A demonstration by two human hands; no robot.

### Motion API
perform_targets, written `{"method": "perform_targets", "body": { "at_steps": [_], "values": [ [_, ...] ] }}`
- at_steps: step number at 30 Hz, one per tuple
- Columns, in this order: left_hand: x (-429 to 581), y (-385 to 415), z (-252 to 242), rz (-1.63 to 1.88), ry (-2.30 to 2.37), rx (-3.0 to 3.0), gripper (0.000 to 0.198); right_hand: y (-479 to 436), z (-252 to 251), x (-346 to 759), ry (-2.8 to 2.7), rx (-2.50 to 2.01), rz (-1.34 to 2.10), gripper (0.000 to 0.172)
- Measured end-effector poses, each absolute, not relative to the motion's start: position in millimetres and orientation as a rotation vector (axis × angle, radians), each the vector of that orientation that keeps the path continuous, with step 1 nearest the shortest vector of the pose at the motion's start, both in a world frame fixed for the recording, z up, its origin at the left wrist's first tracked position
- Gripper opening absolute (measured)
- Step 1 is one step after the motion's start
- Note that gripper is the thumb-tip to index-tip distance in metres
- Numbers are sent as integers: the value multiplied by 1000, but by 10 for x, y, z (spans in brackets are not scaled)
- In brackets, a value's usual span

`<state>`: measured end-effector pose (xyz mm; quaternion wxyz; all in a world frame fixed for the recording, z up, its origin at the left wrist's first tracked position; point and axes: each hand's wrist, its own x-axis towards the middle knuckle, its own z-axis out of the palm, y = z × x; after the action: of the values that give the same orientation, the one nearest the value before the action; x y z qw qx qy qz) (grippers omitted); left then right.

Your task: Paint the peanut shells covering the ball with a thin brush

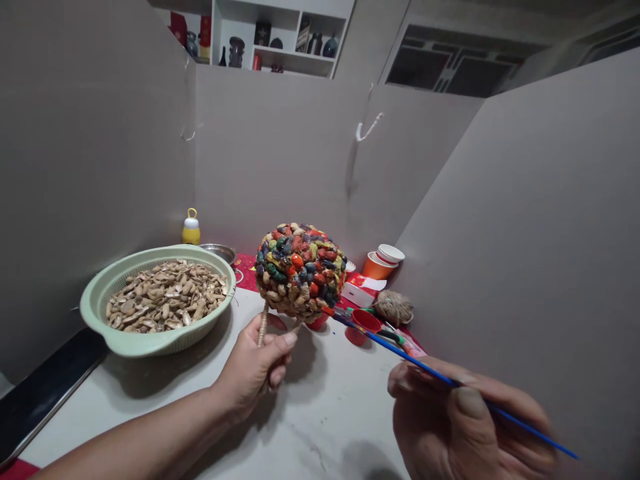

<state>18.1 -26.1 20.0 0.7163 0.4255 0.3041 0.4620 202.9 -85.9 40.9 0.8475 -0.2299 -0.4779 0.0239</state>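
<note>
A rounded peanut-shell craft piece [300, 270] is held up over the table, its shells painted red, blue, green and yellow. Bare tan shells show around its lower edge. My left hand [265, 357] is closed around its cord-like stem below. Between the thumb and fingers of my right hand [470, 420] is a blue paintbrush [405, 357]. Red paint coats the brush tip, which is at the lower right edge of the craft piece; whether it touches I cannot tell. Behind the brush stands a red cup [365, 323].
A green basket [93, 307] of peanut shells [167, 297] stands on the left of the white table [330, 420]. At the back are a yellow bottle [191, 228], a metal bowl [220, 253], paper cups [383, 263] and a twine ball [394, 307]. Grey panels enclose the table.
</note>
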Motion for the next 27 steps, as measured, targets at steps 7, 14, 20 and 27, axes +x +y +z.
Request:
{"method": "perform_targets", "body": {
  "at_steps": [7, 14, 20, 27],
  "values": [
    [139, -304, 263, 888, 624, 839, 60, -841, 399, 2045, -1039, -464, 56, 9],
    [145, -322, 289, 845, 561, 825, 57, -852, 420, 2020, -1032, -478, 67, 7],
    [166, -337, 281, 821, 585, 863, 57, -864, 434, 2028, -1066, -474, 54, 6],
    [136, -297, 292, 806, 582, 876, 66, -889, 446, 2022, -1054, -503, 63, 8]
  ]
}}
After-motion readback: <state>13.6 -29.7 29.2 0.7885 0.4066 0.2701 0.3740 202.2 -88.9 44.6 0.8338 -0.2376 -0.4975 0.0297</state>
